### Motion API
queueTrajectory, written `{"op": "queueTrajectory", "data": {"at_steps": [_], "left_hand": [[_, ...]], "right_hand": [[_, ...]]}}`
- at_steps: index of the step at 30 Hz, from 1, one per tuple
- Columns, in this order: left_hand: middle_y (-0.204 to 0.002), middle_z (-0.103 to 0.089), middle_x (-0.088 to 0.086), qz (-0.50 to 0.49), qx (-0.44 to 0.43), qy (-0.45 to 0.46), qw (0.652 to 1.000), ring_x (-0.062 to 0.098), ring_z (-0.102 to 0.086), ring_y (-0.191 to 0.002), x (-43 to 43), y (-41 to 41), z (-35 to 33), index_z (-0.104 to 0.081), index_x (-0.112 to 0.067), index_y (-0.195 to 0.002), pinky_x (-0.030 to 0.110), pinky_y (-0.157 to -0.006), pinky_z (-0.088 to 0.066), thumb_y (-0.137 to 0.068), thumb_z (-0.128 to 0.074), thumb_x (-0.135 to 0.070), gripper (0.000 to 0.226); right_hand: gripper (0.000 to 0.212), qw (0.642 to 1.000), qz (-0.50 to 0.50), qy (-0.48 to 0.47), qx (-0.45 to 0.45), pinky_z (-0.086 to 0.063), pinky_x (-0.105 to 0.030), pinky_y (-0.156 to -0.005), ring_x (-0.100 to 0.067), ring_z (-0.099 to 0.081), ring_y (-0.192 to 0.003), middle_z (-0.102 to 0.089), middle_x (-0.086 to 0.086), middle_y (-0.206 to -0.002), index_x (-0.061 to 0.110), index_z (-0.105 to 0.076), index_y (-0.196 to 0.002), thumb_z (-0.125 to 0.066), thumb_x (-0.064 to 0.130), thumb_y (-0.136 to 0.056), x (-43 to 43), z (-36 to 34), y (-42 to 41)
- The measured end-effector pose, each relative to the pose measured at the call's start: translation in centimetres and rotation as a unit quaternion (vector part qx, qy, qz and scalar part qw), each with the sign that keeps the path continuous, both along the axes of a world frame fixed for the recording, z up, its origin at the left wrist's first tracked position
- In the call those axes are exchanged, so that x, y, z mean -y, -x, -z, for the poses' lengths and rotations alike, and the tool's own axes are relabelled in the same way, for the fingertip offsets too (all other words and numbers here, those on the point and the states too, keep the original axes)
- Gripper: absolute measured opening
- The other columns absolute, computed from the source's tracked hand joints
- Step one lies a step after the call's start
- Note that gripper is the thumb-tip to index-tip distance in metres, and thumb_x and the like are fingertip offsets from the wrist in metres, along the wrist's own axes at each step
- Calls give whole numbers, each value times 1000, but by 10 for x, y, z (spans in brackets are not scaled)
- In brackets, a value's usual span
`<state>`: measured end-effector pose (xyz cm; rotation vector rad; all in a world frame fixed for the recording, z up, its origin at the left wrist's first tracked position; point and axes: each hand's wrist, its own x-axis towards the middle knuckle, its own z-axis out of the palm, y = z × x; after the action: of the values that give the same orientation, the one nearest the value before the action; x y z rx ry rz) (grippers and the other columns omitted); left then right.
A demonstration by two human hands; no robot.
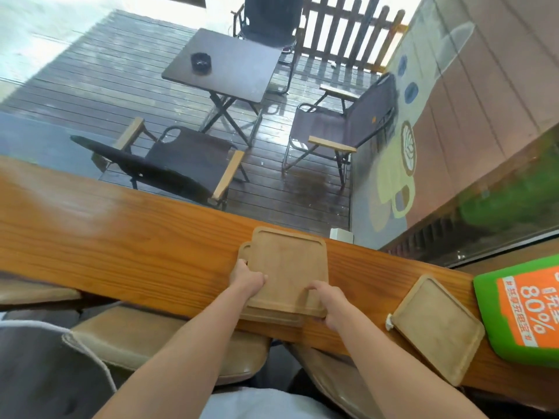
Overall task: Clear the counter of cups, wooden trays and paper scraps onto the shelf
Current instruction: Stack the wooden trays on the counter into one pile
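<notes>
Two wooden trays (pixel 287 267) lie stacked on the long wooden counter (pixel 121 246), the upper one shifted a little off the lower. My left hand (pixel 246 282) grips the stack's left edge. My right hand (pixel 328 303) holds its near right corner, thumb on top. A third wooden tray (pixel 438 325) lies flat on the counter further right, with a small white paper scrap (pixel 389 322) at its left edge. No cup is visible.
A green and orange sign (pixel 523 313) lies at the counter's right end. A small white box (pixel 341 237) sits at the counter's far edge by the window. Padded stools (pixel 157 337) stand below the counter. Behind the glass are patio chairs and a table.
</notes>
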<state>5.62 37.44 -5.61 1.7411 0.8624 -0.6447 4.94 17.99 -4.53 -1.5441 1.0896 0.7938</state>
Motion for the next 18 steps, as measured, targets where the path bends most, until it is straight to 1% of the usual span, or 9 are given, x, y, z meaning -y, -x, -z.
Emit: {"op": "queueTrajectory", "data": {"at_steps": [2,3,5,7,8,10,12,13,18], "left_hand": [[-140,-52,13,8,-3,-4,1000,31,-52,-125,-2,0,4,-34,-11,-148,46,-105,-46,-86,-74,-18,74],[-138,-53,12,10,-7,-2,1000,31,-54,-123,-3,0,6,-35,-11,-147,46,-104,-47,-86,-74,-19,73],[-133,-56,12,8,-14,8,1000,31,-56,-118,-6,-2,10,-38,-12,-144,47,-100,-50,-86,-74,-18,68],[-134,-56,12,9,-19,9,1000,32,-56,-119,-9,-3,13,-38,-12,-144,48,-99,-50,-87,-73,-18,68],[-135,-55,13,11,-21,8,1000,32,-56,-120,-10,-4,14,-38,-11,-145,48,-100,-50,-87,-73,-18,68],[-133,-57,13,14,-24,6,1000,33,-57,-119,-14,-5,16,-40,-11,-144,48,-99,-51,-86,-74,-17,67],[-132,-58,14,19,-31,3,999,33,-57,-118,-18,-6,19,-42,-10,-142,48,-99,-51,-86,-74,-17,64],[-131,-58,14,22,-36,1,999,33,-58,-117,-20,-7,20,-44,-9,-140,48,-99,-51,-86,-74,-16,62],[-121,-61,14,10,-55,0,998,32,-60,-108,-27,-4,30,-52,-8,-128,47,-95,-53,-87,-73,-14,47]], "right_hand": [[60,1000,1,-1,-2,-54,-45,-80,-31,-54,-99,-53,-9,-114,11,-42,-139,-68,28,-89,-1,3,1],[61,1000,2,-1,-3,-54,-46,-85,-31,-55,-100,-53,-9,-113,11,-42,-140,-68,28,-88,-1,4,1],[67,1000,5,8,-8,-49,-52,-100,-35,-51,-116,-50,-13,-133,12,-38,-144,-69,29,-87,-2,6,-1],[70,1000,4,16,-9,-45,-53,-105,-36,-47,-125,-44,-14,-144,12,-36,-145,-69,29,-86,-4,7,-1],[68,1000,5,17,-11,-47,-52,-103,-36,-49,-122,-44,-13,-142,12,-36,-144,-69,29,-86,-6,8,0],[60,1000,5,11,-17,-54,-46,-84,-31,-53,-104,-48,-11,-129,13,-40,-138,-69,28,-88,-12,7,1],[48,1000,-2,6,-27,-51,-40,-64,-28,-51,-90,-47,-8,-116,15,-42,-127,-68,27,-88,-16,8,2],[44,999,-4,5,-33,-49,-38,-61,-27,-51,-89,-46,-8,-114,16,-42,-122,-68,27,-88,-17,9,3],[40,999,-16,5,-37,-55,-38,-65,-29,-54,-91,-48,-5,-102,17,-43,-118,-68,27,-88,-25,11,5]]}}
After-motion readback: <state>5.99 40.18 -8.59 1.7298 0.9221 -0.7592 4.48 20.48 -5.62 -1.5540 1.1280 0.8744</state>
